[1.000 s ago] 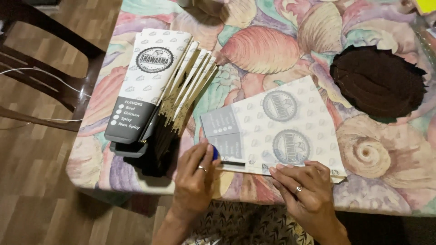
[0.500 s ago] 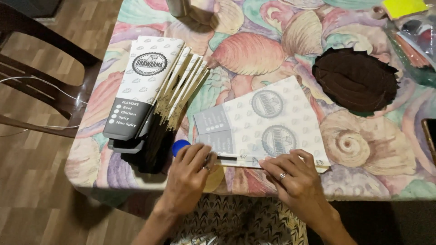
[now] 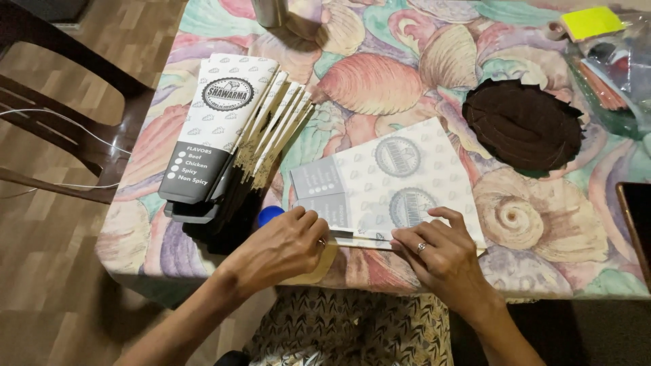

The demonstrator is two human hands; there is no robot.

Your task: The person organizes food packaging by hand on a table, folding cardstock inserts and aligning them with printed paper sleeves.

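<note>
Two hands press a flat printed paper sleeve [image 3: 386,186] at the worktop's [image 3: 542,271] near edge: left hand [image 3: 285,247] curled shut over a blue-capped glue stick [image 3: 270,215], right hand [image 3: 437,254] spread flat. Uneven pressure could skew the fold, I judge.

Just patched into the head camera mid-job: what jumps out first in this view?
Both hands press on a flat white printed paper sleeve at the table's near edge: the left hand at its grey end, the right hand on its lower edge. To the left lies a fanned stack of matching sleeves. A dark brown ragged-edged disc sits at the right on the shell-patterned tablecloth.
</note>
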